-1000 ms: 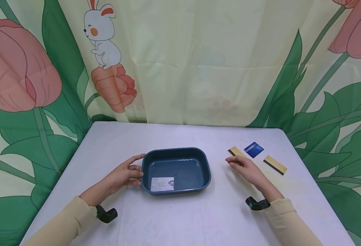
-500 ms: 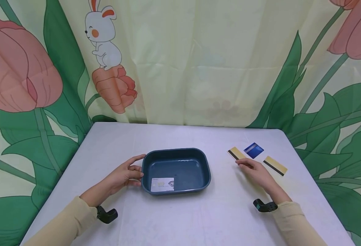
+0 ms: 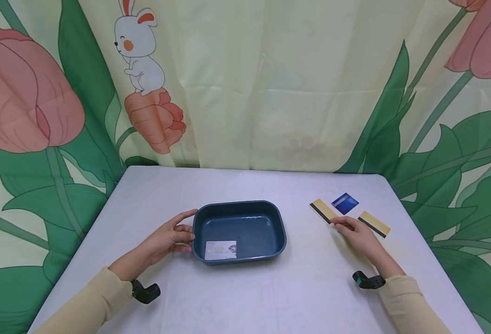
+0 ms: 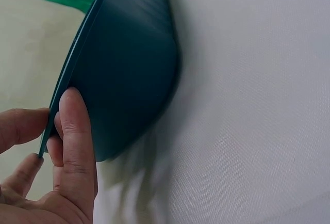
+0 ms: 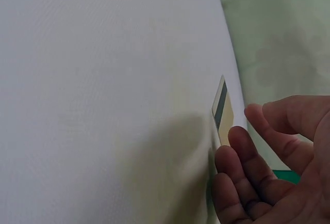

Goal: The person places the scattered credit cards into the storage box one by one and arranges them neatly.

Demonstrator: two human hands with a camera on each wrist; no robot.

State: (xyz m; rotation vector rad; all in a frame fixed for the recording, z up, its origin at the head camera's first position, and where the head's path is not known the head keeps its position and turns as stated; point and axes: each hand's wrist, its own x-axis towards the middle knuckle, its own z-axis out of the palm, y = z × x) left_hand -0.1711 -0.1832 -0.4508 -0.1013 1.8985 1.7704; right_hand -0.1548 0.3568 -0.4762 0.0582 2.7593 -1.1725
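A dark blue rectangular tray (image 3: 239,260) stands on the table, with a white VIP card (image 3: 220,250) lying flat in its front left corner. At its left end my left hand (image 3: 174,237) holds the rim; in the left wrist view a finger and thumb lie on either side of it. My right hand (image 3: 357,234) is at the near end of a yellow card (image 3: 323,209) with a black stripe. Its fingers are loosely bent, and no grip on the card shows. In the right wrist view part of this card (image 5: 223,111) is hidden behind the fingers.
A blue card (image 3: 345,203) lies just behind the right hand. Another yellow striped card (image 3: 374,224) is at its right. The white-covered table (image 3: 245,297) ends at a printed curtain (image 3: 262,93) behind.
My right hand has moved right and slightly toward me, uncovering more of the left yellow card. The left hand, the tray and the cards stay where they were.
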